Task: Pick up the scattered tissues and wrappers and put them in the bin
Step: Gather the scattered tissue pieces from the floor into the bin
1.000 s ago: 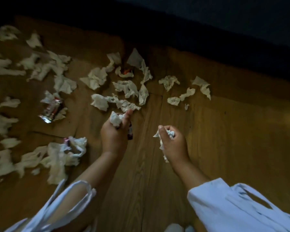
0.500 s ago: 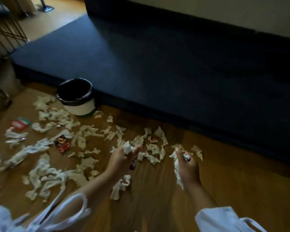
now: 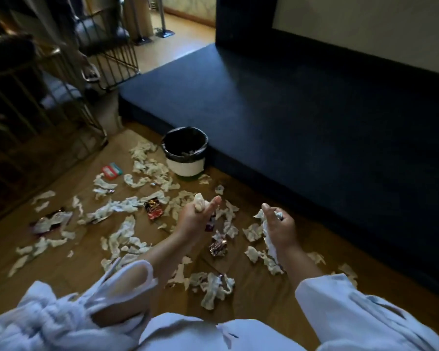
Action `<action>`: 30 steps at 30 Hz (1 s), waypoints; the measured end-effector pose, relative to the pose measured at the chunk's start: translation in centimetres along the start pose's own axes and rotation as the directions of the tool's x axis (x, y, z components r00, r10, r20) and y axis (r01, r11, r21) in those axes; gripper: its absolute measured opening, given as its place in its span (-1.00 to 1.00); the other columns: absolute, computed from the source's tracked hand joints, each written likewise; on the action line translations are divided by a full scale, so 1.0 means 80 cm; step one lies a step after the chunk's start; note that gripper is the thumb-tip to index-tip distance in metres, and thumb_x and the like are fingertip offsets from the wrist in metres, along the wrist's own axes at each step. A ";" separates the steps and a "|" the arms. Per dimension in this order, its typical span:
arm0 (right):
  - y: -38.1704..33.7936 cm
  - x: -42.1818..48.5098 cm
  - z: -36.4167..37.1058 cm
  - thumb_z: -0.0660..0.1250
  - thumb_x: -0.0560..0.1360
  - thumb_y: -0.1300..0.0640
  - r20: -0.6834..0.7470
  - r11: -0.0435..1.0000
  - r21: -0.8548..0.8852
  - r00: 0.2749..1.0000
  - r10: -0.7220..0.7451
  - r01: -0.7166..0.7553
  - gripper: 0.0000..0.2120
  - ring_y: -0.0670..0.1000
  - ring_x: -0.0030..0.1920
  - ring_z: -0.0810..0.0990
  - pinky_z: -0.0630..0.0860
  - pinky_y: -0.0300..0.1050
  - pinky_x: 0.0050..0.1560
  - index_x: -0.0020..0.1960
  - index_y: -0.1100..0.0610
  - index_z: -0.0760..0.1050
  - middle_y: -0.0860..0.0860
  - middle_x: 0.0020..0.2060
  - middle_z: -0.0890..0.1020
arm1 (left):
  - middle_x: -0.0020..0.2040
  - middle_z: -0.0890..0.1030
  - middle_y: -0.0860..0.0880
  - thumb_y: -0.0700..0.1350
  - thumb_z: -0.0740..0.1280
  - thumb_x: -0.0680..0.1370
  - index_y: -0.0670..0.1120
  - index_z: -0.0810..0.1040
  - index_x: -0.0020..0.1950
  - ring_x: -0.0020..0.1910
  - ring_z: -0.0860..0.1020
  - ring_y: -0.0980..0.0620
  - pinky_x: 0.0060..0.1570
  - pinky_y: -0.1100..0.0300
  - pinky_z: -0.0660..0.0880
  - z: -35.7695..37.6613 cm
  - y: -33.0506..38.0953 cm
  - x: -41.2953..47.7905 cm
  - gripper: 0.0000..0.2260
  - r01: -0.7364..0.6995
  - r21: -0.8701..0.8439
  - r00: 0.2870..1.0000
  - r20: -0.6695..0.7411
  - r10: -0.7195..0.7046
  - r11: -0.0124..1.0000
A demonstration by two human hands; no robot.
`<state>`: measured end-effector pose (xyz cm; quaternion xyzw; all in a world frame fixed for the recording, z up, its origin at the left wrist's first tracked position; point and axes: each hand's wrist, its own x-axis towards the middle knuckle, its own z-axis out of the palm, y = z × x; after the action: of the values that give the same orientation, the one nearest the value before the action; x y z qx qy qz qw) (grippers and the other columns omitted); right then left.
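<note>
View tilted up, so bin [image 3: 185,166] now sits upper-centre by platform [image 3: 289,110]; left hand [image 3: 195,219] grips wad [image 3: 199,202] plus wrapper [image 3: 210,225], right hand [image 3: 279,228] grips trailing tissues [image 3: 268,239]; tossing from here risks loose tails landing short on floor [image 3: 0,239].

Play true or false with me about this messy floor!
1. The left hand grips a tissue wad. True.
2. One hand is empty. False: the right hand grips white tissue.
3. The bin has a black liner. True.
4. The bin stands on top of the platform. False: it stands on the wooden floor, beside the blue platform.
5. Every scrap is picked up. False: scattered tissues and a red wrapper lie on the floor.
</note>
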<state>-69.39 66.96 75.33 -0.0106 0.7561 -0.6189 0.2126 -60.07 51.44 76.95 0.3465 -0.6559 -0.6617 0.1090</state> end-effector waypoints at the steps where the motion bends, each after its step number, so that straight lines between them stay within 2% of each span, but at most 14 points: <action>1: -0.006 0.003 0.013 0.25 0.54 0.01 0.025 1.000 -0.003 1.000 0.002 -0.002 -0.77 -0.01 -0.34 0.39 0.39 -0.14 -0.24 -0.21 0.13 0.43 0.04 -0.38 0.40 | -0.46 0.39 0.03 0.03 0.32 0.52 -0.05 0.36 -0.34 -0.63 0.34 0.25 -0.61 0.43 0.26 -0.014 0.002 0.005 -0.71 0.002 0.014 1.000 -0.026 -0.001 1.000; 4: -0.016 0.016 0.060 0.24 0.55 0.02 0.077 1.000 0.003 0.997 0.017 -0.017 -0.73 -0.03 -0.38 0.35 0.34 -0.15 -0.29 -0.30 0.08 0.37 0.01 -0.43 0.37 | -0.43 0.43 0.03 0.04 0.31 0.52 -0.06 0.42 -0.31 -0.52 0.41 0.20 -0.56 0.43 0.32 -0.065 0.010 0.025 -0.73 0.003 0.027 0.997 -0.082 -0.001 1.000; 6: -0.019 0.027 0.095 0.26 0.54 0.02 0.079 0.999 0.029 0.997 0.027 -0.030 -0.71 -0.02 -0.38 0.35 0.35 -0.10 -0.26 -0.33 0.03 0.35 -0.01 -0.44 0.37 | -0.35 0.47 -0.02 0.09 0.31 0.51 -0.10 0.50 -0.20 -0.37 0.44 0.07 -0.39 0.29 0.39 -0.105 0.014 0.045 -0.73 0.023 0.038 0.996 -0.087 -0.019 0.999; 8: -0.024 0.038 0.134 0.26 0.54 0.00 0.053 0.998 0.048 0.998 0.036 -0.038 -0.75 0.02 -0.34 0.39 0.38 -0.08 -0.22 -0.29 0.04 0.40 0.01 -0.41 0.40 | -0.36 0.46 -0.03 0.11 0.31 0.50 -0.08 0.46 -0.25 -0.35 0.41 0.03 -0.31 0.18 0.36 -0.152 0.019 0.070 -0.72 0.019 0.063 0.996 -0.083 -0.014 0.998; 12: -0.037 0.054 0.216 0.25 0.55 0.02 -0.066 0.994 0.104 0.996 0.051 -0.044 -0.81 0.01 -0.26 0.47 0.43 -0.14 -0.21 -0.21 0.07 0.44 0.03 -0.31 0.49 | -0.47 0.38 0.05 0.02 0.31 0.53 -0.02 0.36 -0.37 -0.51 0.33 0.14 -0.54 0.37 0.31 -0.245 0.036 0.116 -0.70 -0.007 0.075 0.997 -0.073 0.013 0.997; 14: -0.038 0.057 0.258 0.26 0.53 -0.01 -0.132 0.988 0.141 0.987 0.089 -0.070 -0.80 0.08 -0.15 0.54 0.48 -0.07 -0.06 -0.21 0.05 0.48 0.07 -0.23 0.56 | -0.53 0.35 0.07 -0.01 0.31 0.53 -0.04 0.34 -0.38 -0.58 0.30 0.18 -0.62 0.43 0.25 -0.288 0.043 0.134 -0.68 -0.026 0.105 0.998 -0.054 0.032 0.994; 17: -0.037 0.057 0.319 0.27 0.52 -0.04 -0.187 0.977 0.180 0.971 0.150 -0.116 -0.81 0.10 -0.04 0.56 0.48 0.01 0.09 -0.19 0.03 0.49 0.09 -0.11 0.60 | -0.61 0.32 0.11 -0.03 0.32 0.53 -0.06 0.29 -0.40 -0.63 0.26 0.22 -0.62 0.43 0.21 -0.342 0.046 0.165 -0.65 -0.039 0.115 0.999 0.007 0.039 0.993; 19: -0.036 0.058 0.353 0.26 0.52 -0.06 -0.187 0.966 0.206 0.962 0.198 -0.159 -0.82 0.10 0.02 0.56 0.47 0.03 0.14 -0.07 0.05 0.51 0.09 -0.03 0.59 | -0.54 0.30 0.04 -0.04 0.32 0.53 -0.06 0.25 -0.41 -0.66 0.23 0.23 -0.62 0.43 0.21 -0.366 0.047 0.185 -0.63 -0.030 0.095 0.999 0.028 0.028 0.995; 22: -0.041 0.065 0.388 0.27 0.52 -0.07 -0.171 0.950 0.232 0.953 0.251 -0.208 -0.68 0.09 0.06 0.54 0.45 -0.02 0.16 0.16 0.12 0.48 0.07 0.02 0.58 | -0.46 0.32 -0.02 -0.01 0.31 0.53 -0.07 0.30 -0.38 -0.67 0.26 0.25 -0.63 0.43 0.23 -0.384 0.047 0.219 -0.66 0.019 0.088 0.997 0.072 -0.025 0.996; 26: -0.044 0.100 0.415 0.29 0.50 -0.09 -0.173 0.947 0.197 0.942 0.288 -0.253 -0.73 0.09 0.07 0.55 0.46 0.01 0.19 0.08 0.07 0.48 0.08 0.05 0.59 | -0.48 0.35 0.01 -0.01 0.32 0.52 -0.04 0.36 -0.40 -0.69 0.28 0.25 -0.67 0.44 0.20 -0.384 0.043 0.271 -0.67 0.069 0.056 0.992 0.104 -0.075 0.996; 30: -0.051 0.162 0.437 0.30 0.49 -0.11 -0.160 0.925 0.221 0.924 0.346 -0.308 -0.79 0.10 0.11 0.55 0.43 0.12 0.26 0.00 0.01 0.47 0.08 0.08 0.59 | -0.45 0.38 0.02 0.05 0.30 0.52 -0.04 0.40 -0.37 -0.57 0.31 0.17 -0.64 0.43 0.23 -0.372 0.040 0.338 -0.69 0.155 0.090 0.973 0.159 -0.168 0.984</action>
<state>-70.47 29.82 70.13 0.1978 0.7012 -0.6424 0.2377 -63.07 11.32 74.46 0.3464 -0.6576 -0.6689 -0.0135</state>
